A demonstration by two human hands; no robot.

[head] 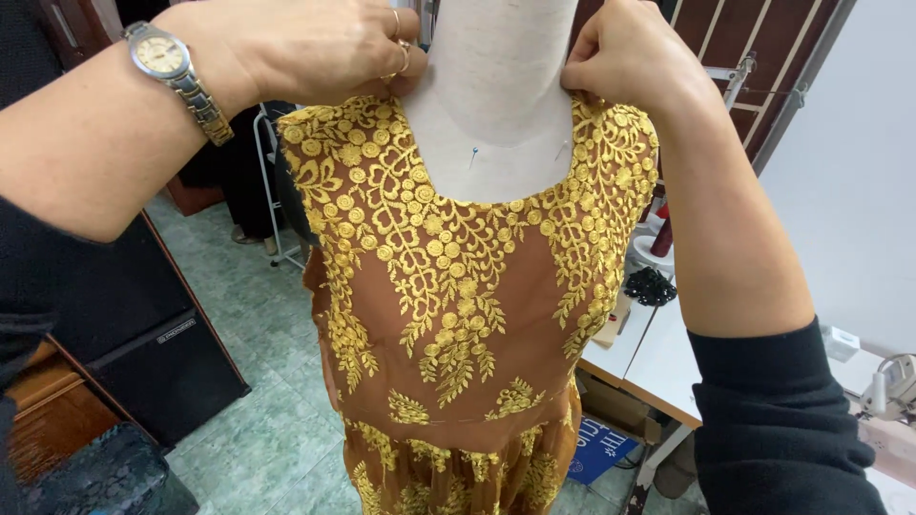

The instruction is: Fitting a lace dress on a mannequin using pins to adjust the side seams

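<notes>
Brown dress [448, 315] w/ gold embroidery hangs on a white mannequin [496, 86]; hem cut off at frame bottom. Left hand [305, 43] pinches the shoulder strap on that side — fingertips tucked under, hard to see; right hand [625, 52] curled tight on the other strap; 2 pins [474, 157] stuck in the chest; wristwatch [162, 57] on left wrist.

Dress [448, 334]: brown ground, golden-yellow embroidered flowers and leafy vines, dense at shoulders and neckline, thinning to sprigs near the waist. Dress form [496, 86]: off-white cloth, one blue-headed pin [474, 153]. Wristwatch [172, 72]: silver and gold band, pale dial. Sleeve [782, 429]: black. Floor [258, 362]: pale green mottled tiles. Worktop [658, 367]: white. Cabinet [134, 324]: black.
</notes>
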